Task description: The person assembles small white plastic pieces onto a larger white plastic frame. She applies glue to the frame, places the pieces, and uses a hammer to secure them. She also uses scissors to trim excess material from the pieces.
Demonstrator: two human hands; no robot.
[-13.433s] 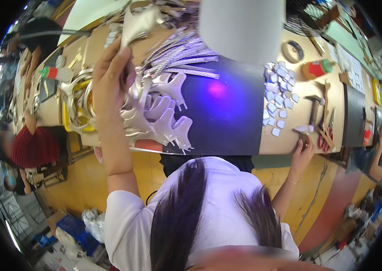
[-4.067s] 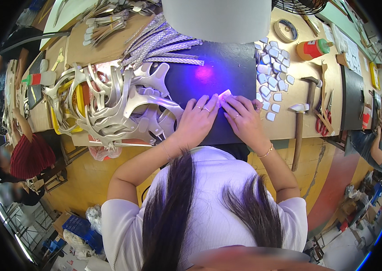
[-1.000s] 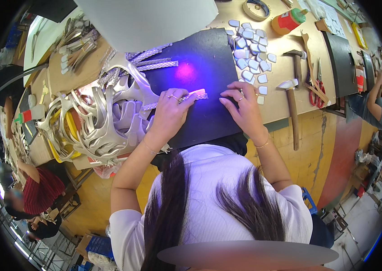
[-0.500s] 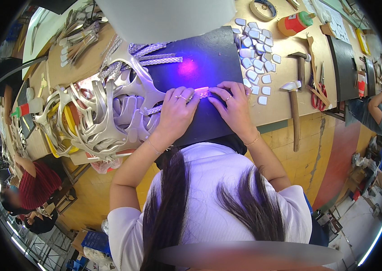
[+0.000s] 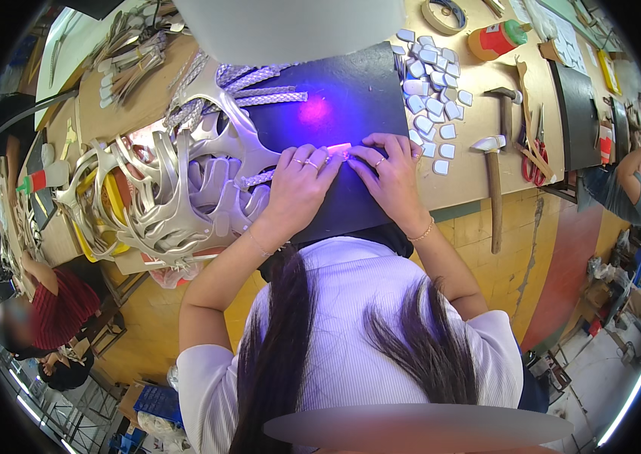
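A silver braided strap, lit pink and purple, spans the small gap between my hands over a black work mat. My left hand is closed on one end of it, thumb and fingers pinched together. The other end is pinched in the fingertips of my right hand. Just left of my left hand lies a pile of silver leather cut-out pieces that look like shoe uppers. More braided straps stick out of that pile onto the mat. A red-violet light spot glows on the mat beyond my hands.
To the right are many small silver-grey tabs, two hammers, red-handled scissors, a red bottle with a green cap and a tape roll. A white lamp head hangs above. Other people sit at both sides.
The fingertips of my right hand have shifted slightly on the strap, closer to my left hand. Otherwise the hands keep nearly the same place.
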